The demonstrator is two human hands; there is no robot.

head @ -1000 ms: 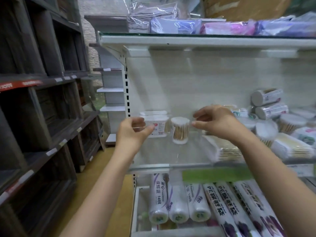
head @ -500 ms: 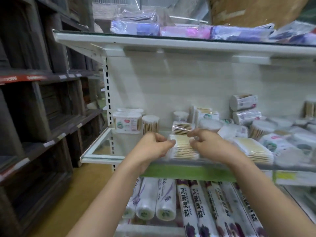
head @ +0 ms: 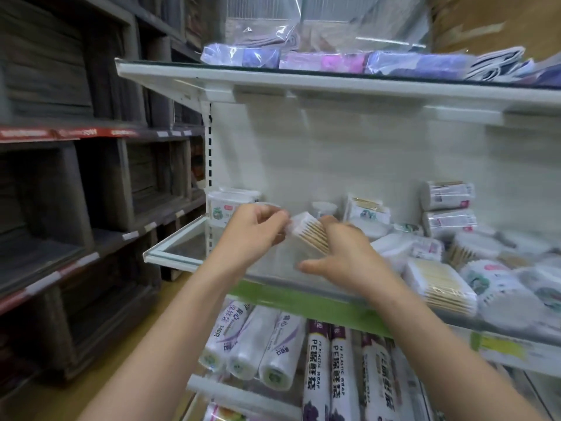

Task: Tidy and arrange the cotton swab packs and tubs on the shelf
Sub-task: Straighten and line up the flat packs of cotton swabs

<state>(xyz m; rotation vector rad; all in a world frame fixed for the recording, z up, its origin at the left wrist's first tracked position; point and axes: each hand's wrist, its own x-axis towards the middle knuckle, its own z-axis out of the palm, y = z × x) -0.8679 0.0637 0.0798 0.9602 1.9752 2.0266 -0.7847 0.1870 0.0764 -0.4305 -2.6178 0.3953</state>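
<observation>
A flat clear pack of wooden cotton swabs (head: 309, 233) is lifted, tilted, above the glass shelf (head: 173, 253). My left hand (head: 255, 232) pinches its left end, and my right hand (head: 343, 253) holds its right side with the thumb stretched out below. A square white tub (head: 226, 206) stands at the shelf's back left corner. More swab packs (head: 437, 284) and round tubs (head: 449, 194) lie jumbled on the right half of the shelf.
Rolls of plastic wrap (head: 315, 369) fill the shelf below. Bagged cloths (head: 321, 60) lie on the white shelf above. Dark wooden shelving (head: 76, 177) lines the aisle on the left, over a yellowish floor.
Both hands came from the tubs at the back left to a flat swab pack at the shelf front, took hold of it and raised it, tilted. The view shifted right.
</observation>
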